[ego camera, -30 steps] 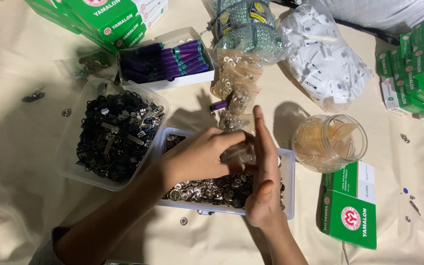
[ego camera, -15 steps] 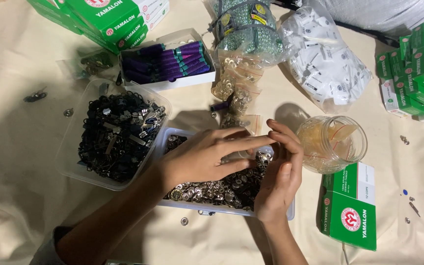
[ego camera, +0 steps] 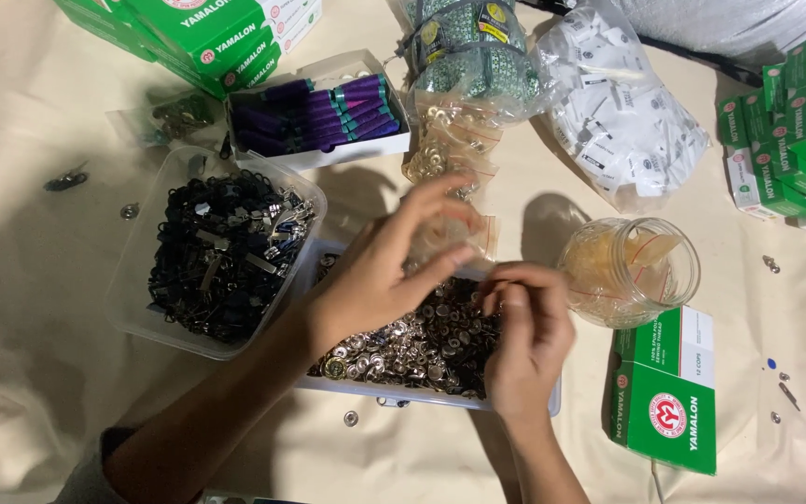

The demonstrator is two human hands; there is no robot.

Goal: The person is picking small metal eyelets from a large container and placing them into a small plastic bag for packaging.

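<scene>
My left hand (ego camera: 375,280) reaches over a clear tray (ego camera: 524,403) heaped with silver snap buttons (ego camera: 422,341). Its blurred fingers and thumb are spread around a small clear plastic bag (ego camera: 476,235) at the tray's far edge. My right hand (ego camera: 529,341) hovers over the right part of the tray. Its fingers curl down onto the buttons, and I cannot see whether they pinch any.
A clear tub of dark zipper sliders (ego camera: 221,247) stands left of the tray and a glass jar (ego camera: 629,269) to its right. Beyond are a box of purple thread spools (ego camera: 324,110), bags of snaps (ego camera: 445,140), a bag of white tags (ego camera: 622,112) and green boxes (ego camera: 669,392).
My hands were pressed together over the tray. They have parted since: the left lifted and spread its fingers around the bag, and the right curled down onto the buttons.
</scene>
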